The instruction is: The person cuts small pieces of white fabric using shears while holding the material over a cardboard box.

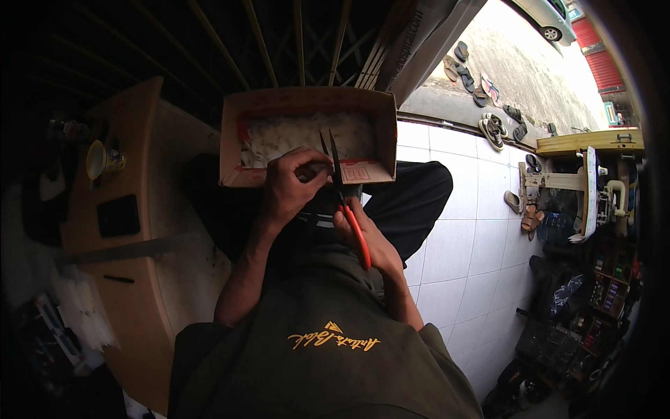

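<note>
A pair of scissors (359, 234) with red handles is in my right hand (377, 246), its dark blades pointing away from me and slightly apart. My left hand (287, 183) is closed just left of the blades, thumb and fingertips pinched together. Whatever those fingertips hold is too small to make out. Both hands are at the near edge of an open cardboard box (383, 133), which rests in front of my lap. White, fluffy-looking pieces (300, 134) cover the inside of the box, and the scissor tips overlap them in the view.
To the left is a wooden table (132, 279) with a dark flat device (118, 216), a pen (118, 279) and a yellowish cup (96, 160). White floor tiles (453, 188) lie at right. Sandals (492, 130) sit by the doorway, near a rack of small items (611, 290).
</note>
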A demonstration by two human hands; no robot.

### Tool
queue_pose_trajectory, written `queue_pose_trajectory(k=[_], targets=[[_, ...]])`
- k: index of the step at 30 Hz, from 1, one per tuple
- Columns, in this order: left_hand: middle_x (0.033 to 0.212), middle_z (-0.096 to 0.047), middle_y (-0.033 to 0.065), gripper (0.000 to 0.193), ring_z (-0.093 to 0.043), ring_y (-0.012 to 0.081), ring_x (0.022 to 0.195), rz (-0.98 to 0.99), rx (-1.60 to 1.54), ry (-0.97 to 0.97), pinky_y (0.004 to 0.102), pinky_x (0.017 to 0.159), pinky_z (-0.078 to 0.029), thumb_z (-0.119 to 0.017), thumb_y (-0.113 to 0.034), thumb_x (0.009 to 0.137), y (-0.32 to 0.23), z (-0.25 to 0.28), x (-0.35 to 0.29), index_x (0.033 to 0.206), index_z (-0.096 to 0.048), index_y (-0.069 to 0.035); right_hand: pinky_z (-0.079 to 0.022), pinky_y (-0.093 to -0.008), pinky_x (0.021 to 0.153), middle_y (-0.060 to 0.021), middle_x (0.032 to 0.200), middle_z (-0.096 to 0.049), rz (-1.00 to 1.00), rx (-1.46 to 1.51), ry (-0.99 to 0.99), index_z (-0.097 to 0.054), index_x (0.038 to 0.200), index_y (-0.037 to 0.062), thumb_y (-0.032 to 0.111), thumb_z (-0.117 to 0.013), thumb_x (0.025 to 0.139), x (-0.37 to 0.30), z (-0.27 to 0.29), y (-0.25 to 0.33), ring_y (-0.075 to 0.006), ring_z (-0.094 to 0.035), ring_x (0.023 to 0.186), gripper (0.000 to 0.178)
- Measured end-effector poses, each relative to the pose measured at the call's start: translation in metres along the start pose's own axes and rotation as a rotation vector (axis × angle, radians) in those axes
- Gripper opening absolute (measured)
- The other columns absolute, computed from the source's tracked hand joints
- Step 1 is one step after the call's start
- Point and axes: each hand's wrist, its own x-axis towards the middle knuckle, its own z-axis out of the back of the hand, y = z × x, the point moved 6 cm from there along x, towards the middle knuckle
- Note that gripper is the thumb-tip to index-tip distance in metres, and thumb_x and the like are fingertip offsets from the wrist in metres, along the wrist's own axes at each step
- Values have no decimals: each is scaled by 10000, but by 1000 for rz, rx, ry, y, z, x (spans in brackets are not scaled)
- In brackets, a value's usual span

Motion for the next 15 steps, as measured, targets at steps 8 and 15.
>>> queue_pose_trajectory(k=[8, 15], targets=[[955, -687, 89, 113, -711, 168, 880, 21, -21, 73, 251, 769, -602, -670, 61, 850, 2, 1, 2, 962, -666, 63, -450, -409, 869, -262, 1006, -596, 12, 18, -10, -398, 1241, -29, 575, -502, 964, 0, -1, -2, -372, -615, 970, 672], [980, -671, 68, 113, -703, 162, 909, 45, -71, 83, 254, 779, -596, -682, 51, 849, 4, 0, 0, 961, -672, 50, -449, -404, 869, -257, 1001, -598, -8, 25, 0, -404, 1237, -28, 583, -489, 966, 1, -2, -2, -365, -616, 964, 674]])
